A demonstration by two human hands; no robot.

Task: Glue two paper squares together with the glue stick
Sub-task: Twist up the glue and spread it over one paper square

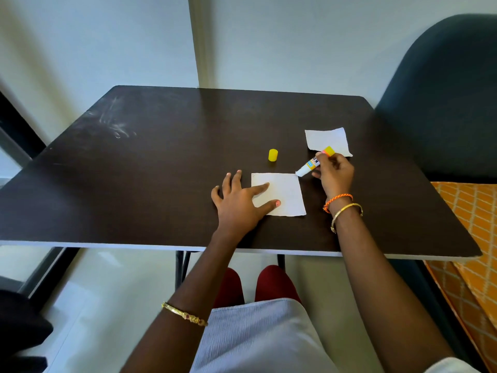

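Note:
A white paper square [287, 193] lies flat on the dark table [161, 170]. My left hand [238, 204] rests spread on the table, with its index finger and thumb pressing on the square's left part. My right hand [334, 175] grips an uncapped glue stick [313, 164], tilted so that its white tip touches the square's far right corner. A second white paper square [328, 141] lies further back on the right, partly behind the glue stick. The yellow cap [273, 155] stands on the table between the two squares.
A dark blue chair [443, 98] stands at the table's right side, with an orange patterned cloth [473, 238] below it. A pale wall runs behind the table. The table's near edge is just above my knees.

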